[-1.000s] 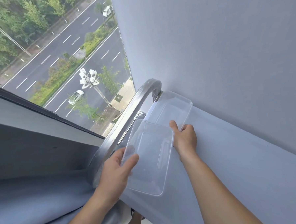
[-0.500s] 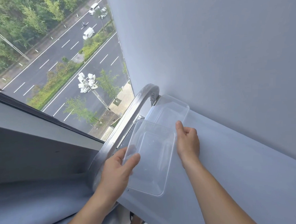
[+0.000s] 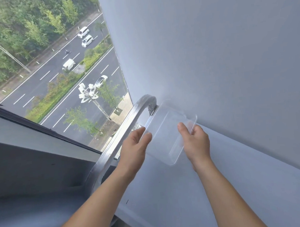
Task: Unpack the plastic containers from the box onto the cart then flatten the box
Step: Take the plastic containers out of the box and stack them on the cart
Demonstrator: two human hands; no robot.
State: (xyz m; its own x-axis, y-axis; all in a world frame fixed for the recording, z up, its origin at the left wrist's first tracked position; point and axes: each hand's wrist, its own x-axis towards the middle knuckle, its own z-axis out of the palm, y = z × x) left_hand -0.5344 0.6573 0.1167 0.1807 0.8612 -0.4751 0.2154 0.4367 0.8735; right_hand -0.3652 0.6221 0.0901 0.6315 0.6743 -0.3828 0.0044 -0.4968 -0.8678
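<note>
Gripping an empty clear plastic container [image 3: 165, 130] by its long sides, the left hand [image 3: 135, 147] pinches the left rim while the right hand [image 3: 196, 144] curls round the right rim. The container is at the far end of the grey cart top [image 3: 184, 189], just beside the metal handle [image 3: 127, 126]; whether it touches the top is unclear.

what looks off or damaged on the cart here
Nothing stands out: the left hand and right hand hold an intact-looking clear container at the far end of the cart top, beside its metal handle.
</note>
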